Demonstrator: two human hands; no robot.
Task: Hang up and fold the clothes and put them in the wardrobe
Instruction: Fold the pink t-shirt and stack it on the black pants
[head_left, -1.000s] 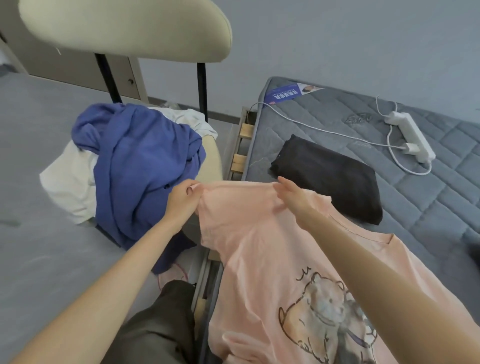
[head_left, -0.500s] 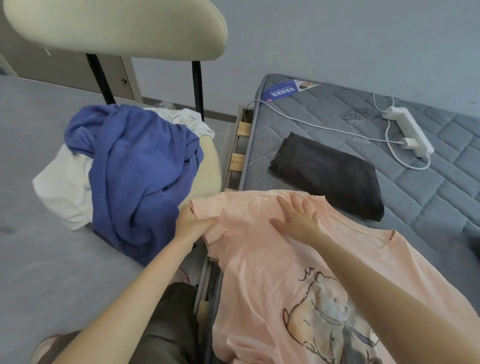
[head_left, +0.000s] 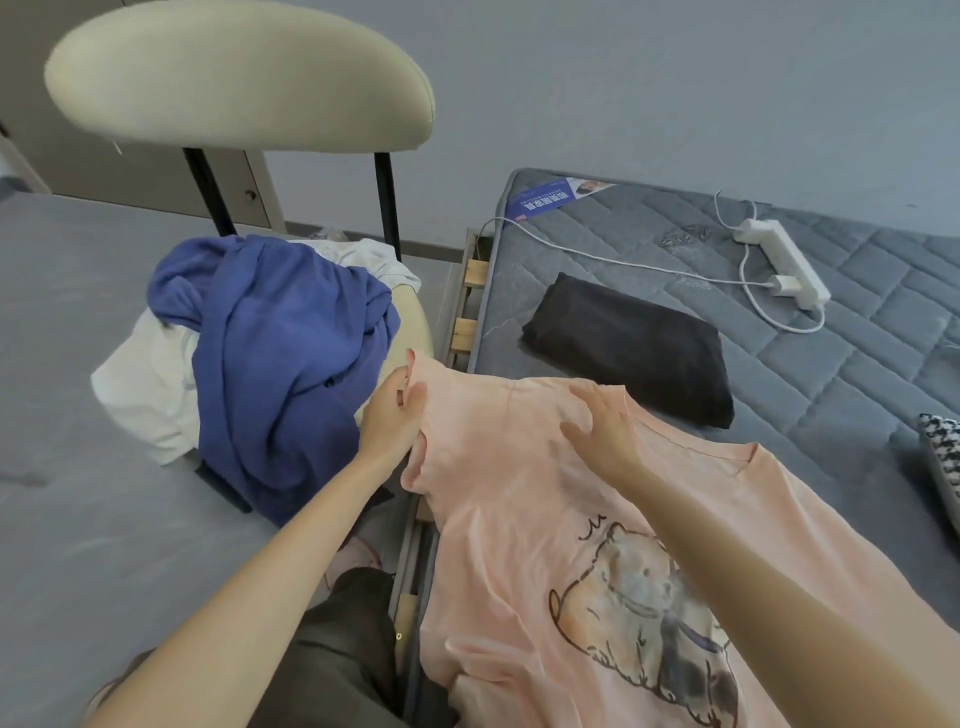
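Observation:
A pink T-shirt (head_left: 519, 499) with a bear print lies face up on the grey mattress (head_left: 857, 374), its left sleeve hanging over the bed's edge. My left hand (head_left: 389, 421) pinches that sleeve's edge. My right hand (head_left: 602, 431) rests flat and open on the shirt's shoulder, fingers spread. A folded black garment (head_left: 634, 353) sits on the mattress just beyond the shirt. A blue garment (head_left: 280, 358) and a white one (head_left: 145, 389) are heaped on the beige chair (head_left: 239, 83) to the left.
A white power strip (head_left: 784, 265) with its cord lies at the mattress's far side. A black-and-white checked item (head_left: 943, 452) shows at the right edge. Wooden bed slats (head_left: 467, 301) are exposed between chair and mattress. A cabinet door stands at the back left.
The shirt has been lowered from a held-up position onto the mattress. My right hand let go of the shoulder and now lies flat on it; my left hand keeps hold of the sleeve.

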